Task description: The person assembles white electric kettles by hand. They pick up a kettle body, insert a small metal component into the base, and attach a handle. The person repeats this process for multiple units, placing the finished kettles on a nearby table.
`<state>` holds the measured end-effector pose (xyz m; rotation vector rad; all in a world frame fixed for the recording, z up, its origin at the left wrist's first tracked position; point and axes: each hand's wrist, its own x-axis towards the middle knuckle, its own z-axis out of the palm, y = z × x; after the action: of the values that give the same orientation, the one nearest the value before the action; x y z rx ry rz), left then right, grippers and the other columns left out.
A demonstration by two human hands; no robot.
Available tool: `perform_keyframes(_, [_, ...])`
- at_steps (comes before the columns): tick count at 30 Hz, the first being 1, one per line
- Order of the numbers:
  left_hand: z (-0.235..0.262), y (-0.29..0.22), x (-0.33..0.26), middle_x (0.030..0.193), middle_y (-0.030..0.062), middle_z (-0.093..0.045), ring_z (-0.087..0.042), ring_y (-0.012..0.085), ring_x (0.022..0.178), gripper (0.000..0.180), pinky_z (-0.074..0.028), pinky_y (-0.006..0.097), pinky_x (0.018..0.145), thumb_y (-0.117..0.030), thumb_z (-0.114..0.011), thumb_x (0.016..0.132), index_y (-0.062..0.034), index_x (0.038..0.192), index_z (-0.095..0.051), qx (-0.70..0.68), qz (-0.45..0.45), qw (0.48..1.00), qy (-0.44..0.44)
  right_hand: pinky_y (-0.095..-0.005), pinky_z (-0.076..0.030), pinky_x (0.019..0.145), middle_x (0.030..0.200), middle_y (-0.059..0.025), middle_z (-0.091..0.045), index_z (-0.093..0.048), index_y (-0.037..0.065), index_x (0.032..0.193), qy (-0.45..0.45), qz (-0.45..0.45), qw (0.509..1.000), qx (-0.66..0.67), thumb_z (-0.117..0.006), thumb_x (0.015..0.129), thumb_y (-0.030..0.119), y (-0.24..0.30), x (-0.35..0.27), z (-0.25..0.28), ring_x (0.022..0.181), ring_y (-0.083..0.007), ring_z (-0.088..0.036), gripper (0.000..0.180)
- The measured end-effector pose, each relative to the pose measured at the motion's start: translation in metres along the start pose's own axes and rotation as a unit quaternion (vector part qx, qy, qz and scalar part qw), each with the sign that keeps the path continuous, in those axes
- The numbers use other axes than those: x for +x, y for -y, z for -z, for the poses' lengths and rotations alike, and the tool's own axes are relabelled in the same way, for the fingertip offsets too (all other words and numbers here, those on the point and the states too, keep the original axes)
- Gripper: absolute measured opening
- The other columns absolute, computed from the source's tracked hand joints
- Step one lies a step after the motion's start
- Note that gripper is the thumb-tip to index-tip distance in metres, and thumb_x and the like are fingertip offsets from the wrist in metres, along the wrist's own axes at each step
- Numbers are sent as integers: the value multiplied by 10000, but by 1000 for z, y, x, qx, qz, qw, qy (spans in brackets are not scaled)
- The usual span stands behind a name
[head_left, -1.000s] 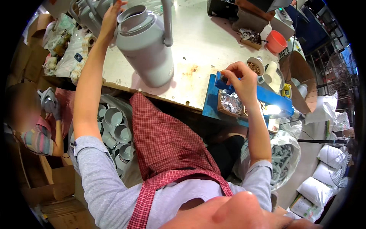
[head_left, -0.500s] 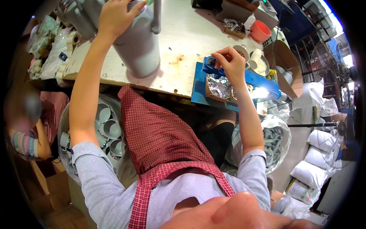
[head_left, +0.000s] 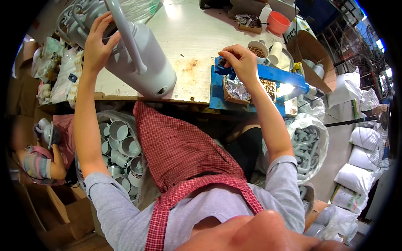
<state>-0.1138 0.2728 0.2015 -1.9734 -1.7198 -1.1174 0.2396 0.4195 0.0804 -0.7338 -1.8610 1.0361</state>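
Observation:
On the near left of the table, a tall grey plastic jug (head_left: 155,62) with a long curved handle (head_left: 127,37) leans with its top away to the left. A small dark hole shows low on its side. My left hand (head_left: 98,44) is curled round the jug's top end, thumb and fingers on either side. Over the head of a blue bench press (head_left: 276,75), my right hand (head_left: 240,60) has thumb and fingertips pinched together; whatever they hold is too small to make out. Below the press arm sit a box of small silver parts (head_left: 235,90) and some brass-coloured pieces (head_left: 269,88).
More grey jugs (head_left: 79,27) crowd the table's far left. A mug of small brown parts (head_left: 257,51), a red bowl (head_left: 278,22) and an open carton (head_left: 312,58) stand right. Bags of grey cups (head_left: 119,130) and grey handles (head_left: 305,146) flank me. Another person (head_left: 39,163) works at left.
The jug has tipped and turned, so its handle now faces nearer me, and my left hand has shifted left and nearer with it. My right hand moved slightly left over the press.

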Motion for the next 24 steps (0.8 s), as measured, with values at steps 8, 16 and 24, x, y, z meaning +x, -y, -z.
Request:
perform_keyframes(8, [-19,-23,4,1279,71,-610,-561,306,1148,433,-438,388,978,-422,-615,903,-123,1214,-647,179,-28,983,8,-279,-510,666,899,-96,-673,-695,24,1066,-79,134,984,-90,-669,868,56,6,-35,14,687,-165,-648,203])
perform_keyframes(16, [-28,-38,23,1251,66,-639,-577,305,1162,422,-460,372,964,-398,-613,907,-163,1257,-637,211,82,972,68,-426,-524,752,930,-84,-626,-648,89,951,93,5,916,-390,-678,841,245,-97,-82,15,911,-302,-621,193])
perform_keyframes(24, [19,-19,-21,1201,80,-641,-538,275,1164,363,-400,381,1021,-197,-698,845,-98,1194,-681,174,-45,984,-18,-397,-544,734,931,-83,-648,-650,93,934,83,93,888,-443,-626,855,187,-115,-79,11,884,-274,-644,125])
